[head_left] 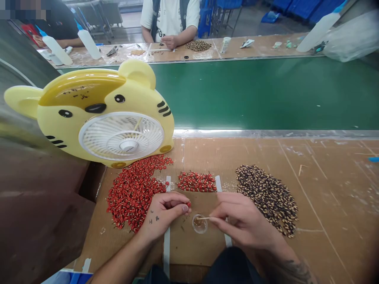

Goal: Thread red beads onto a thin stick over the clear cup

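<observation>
Between thumb and fingers, my left hand (168,215) pinches a small red piece (188,204). My right hand (239,219) is closed on a thin wooden stick (203,218), whose tip lies over a small clear round dish (199,224). Both hands are above a brown board (195,248) edged with white tape. Left of my left hand spreads a big heap of small red pieces (133,193). A smaller group of red pieces (197,181) sits just beyond my hands. To the right of my right hand lies a pile of dark and cream pieces (266,197).
A yellow animal-faced fan (103,114) stands at the left behind the red heap. Beyond the cardboard-covered table (334,205) runs a green conveyor belt (266,94). Across it a person (170,23) sits at another bench, with white bottles (89,43) and a plastic bag (352,37).
</observation>
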{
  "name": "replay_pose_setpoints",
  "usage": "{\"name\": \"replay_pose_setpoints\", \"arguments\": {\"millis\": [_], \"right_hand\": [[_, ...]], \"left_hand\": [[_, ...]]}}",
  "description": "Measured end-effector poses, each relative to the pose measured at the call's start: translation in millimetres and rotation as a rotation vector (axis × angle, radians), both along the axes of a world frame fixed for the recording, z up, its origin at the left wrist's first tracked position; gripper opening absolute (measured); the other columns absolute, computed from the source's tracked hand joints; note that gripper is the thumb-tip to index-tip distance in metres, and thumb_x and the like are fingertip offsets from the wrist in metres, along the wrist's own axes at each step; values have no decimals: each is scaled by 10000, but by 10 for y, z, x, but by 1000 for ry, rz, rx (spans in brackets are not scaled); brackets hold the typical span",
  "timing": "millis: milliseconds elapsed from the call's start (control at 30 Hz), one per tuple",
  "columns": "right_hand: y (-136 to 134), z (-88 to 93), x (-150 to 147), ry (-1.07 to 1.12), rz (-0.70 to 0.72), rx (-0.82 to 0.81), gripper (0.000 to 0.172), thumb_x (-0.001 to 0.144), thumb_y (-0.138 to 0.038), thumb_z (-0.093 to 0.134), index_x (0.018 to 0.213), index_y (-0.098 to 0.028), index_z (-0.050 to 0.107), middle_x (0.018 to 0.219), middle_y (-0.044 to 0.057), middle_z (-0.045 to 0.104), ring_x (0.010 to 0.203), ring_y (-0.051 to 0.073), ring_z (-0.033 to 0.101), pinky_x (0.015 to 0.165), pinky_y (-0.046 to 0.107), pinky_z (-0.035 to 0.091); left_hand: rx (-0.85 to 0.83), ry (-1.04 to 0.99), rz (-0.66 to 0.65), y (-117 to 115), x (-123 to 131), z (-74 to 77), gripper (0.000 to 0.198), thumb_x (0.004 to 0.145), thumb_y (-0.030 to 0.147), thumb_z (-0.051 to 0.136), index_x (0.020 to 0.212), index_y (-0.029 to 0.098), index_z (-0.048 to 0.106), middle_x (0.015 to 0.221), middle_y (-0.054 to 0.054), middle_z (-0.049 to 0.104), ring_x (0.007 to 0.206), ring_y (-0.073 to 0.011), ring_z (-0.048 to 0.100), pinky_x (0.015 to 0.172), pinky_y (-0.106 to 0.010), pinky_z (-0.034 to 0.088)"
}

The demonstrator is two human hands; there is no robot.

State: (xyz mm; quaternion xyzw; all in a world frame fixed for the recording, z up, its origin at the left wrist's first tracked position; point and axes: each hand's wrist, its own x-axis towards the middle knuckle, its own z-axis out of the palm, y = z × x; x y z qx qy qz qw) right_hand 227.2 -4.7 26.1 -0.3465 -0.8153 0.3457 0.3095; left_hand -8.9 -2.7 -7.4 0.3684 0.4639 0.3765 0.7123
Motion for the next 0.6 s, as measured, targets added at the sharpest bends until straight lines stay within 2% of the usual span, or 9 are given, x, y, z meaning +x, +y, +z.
{"name": "replay_pose_setpoints", "arguments": {"millis": [100,200,600], "right_hand": [[-31,12,19,210,-172,-41,115,890,-153,622,786,-169,669,620,0,582,564,124,516,545,251,374],[-46,-6,-22,246,-244,-55,101,868,-144,645,784,-170,693,607,-1,575,548,127,520,528,257,384],[-24,-19,-76,194,-187,-37,112,873,-160,650,774,-167,700,618,10,626,557,124,537,527,246,402]], "left_hand": [[-31,28,-23,-10,11,27,127,715,222,806,814,145,786,749,-66,773,666,-157,717,655,-223,549],[-27,84,-65,-14,16,61,118,713,220,801,802,144,792,757,-68,771,652,-146,698,618,-204,526],[-17,63,-132,-6,38,107,126,706,223,797,797,136,786,721,-62,744,632,-149,662,611,-229,503]]}}
